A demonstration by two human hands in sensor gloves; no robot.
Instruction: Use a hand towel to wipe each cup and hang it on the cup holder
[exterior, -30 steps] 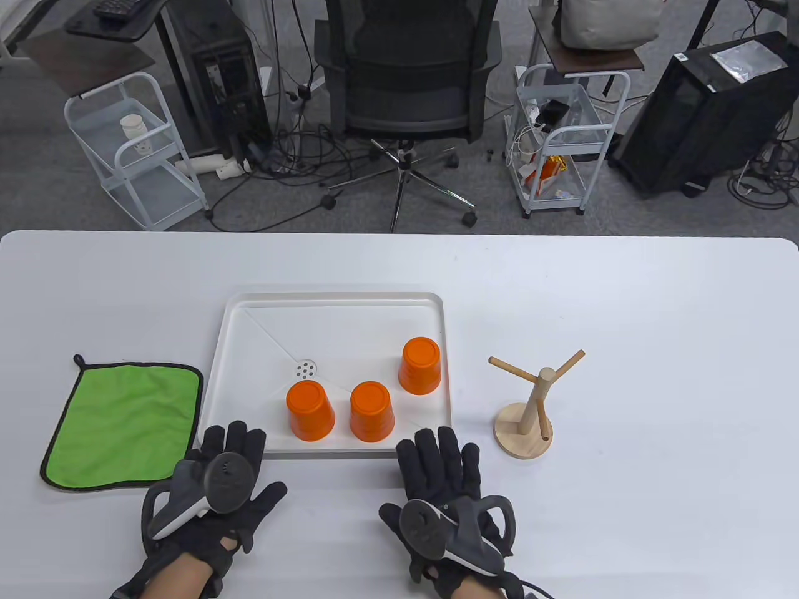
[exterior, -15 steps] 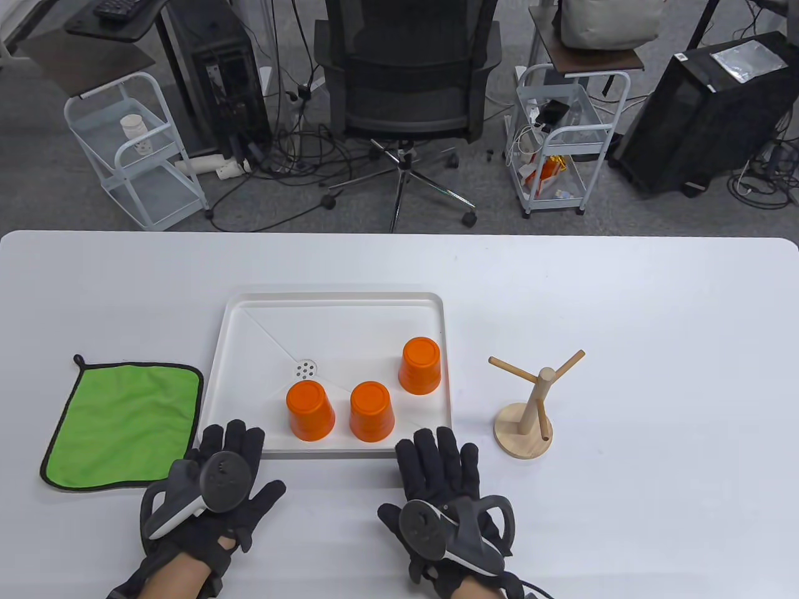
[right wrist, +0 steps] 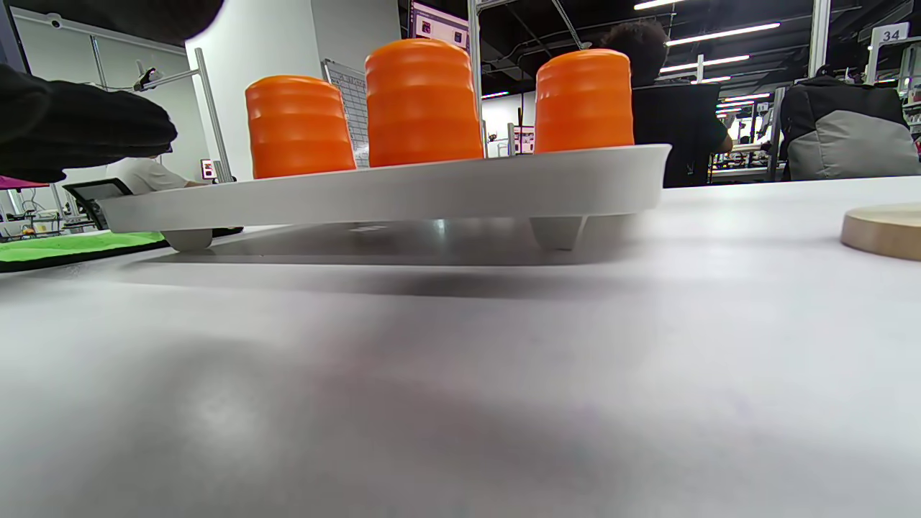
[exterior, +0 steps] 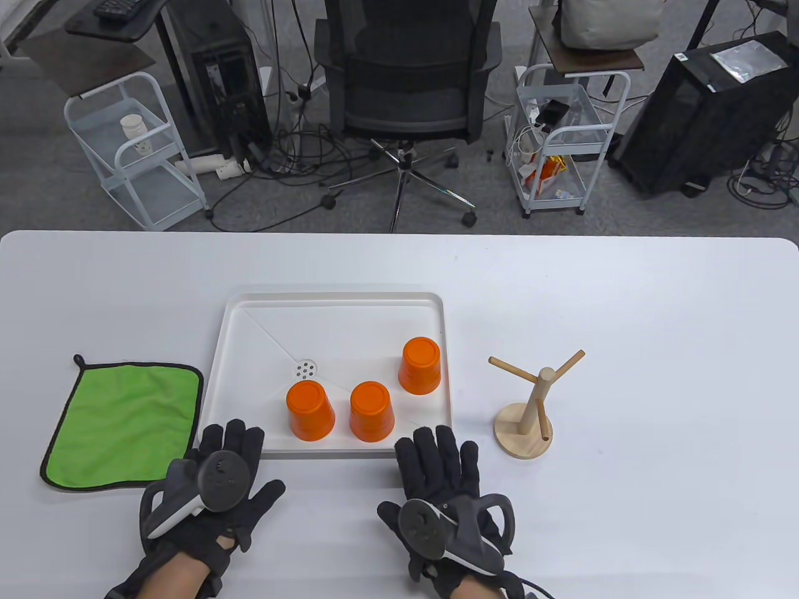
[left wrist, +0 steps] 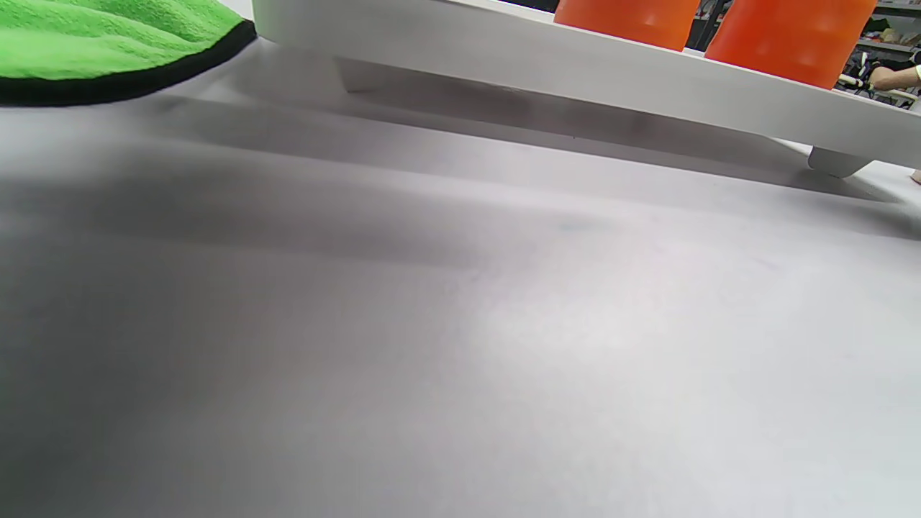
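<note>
In the table view both hands lie flat and released at bottom centre, left hand point(exterior: 215, 493) beside the green towel point(exterior: 125, 421), right hand point(exterior: 446, 496) near the cup holder point(exterior: 527, 405), while three inverted orange cups point(exterior: 371, 412) stand in the central tray point(exterior: 337, 298), presumably draining.

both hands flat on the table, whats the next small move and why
Probably the left hand slides left to pick up the green towel, since it lies flat and untouched right beside that hand. All three orange cups stand upside down in the white tray, the cup holder is bare, and the right hand rests nearest the cups.
</note>
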